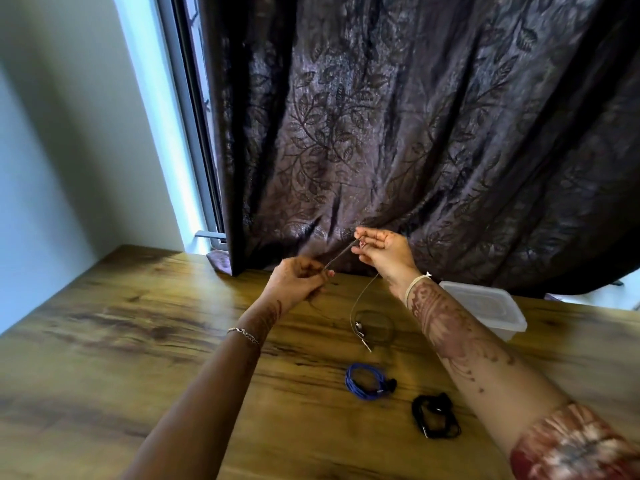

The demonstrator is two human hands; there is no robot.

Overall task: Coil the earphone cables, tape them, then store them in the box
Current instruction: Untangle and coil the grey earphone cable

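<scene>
A thin grey earphone cable [341, 253] is stretched taut between both hands above the wooden table [138, 341]. My left hand [299, 282] pinches its lower end; my right hand [384, 249] pinches the upper end, higher and further back. The rest of this cable hangs from my right hand and loops on the table, ending in a plug [365, 342]. Nearer me lie a coiled blue earphone cable [367, 381] and a coiled black earphone cable [434, 415]. The clear plastic box [485, 306] stands to the right, partly behind my right forearm.
A dark leaf-patterned curtain [415, 133] hangs right behind the table's far edge, just beyond my hands. A window frame [199, 133] and a white wall are at the left. No tape is in view.
</scene>
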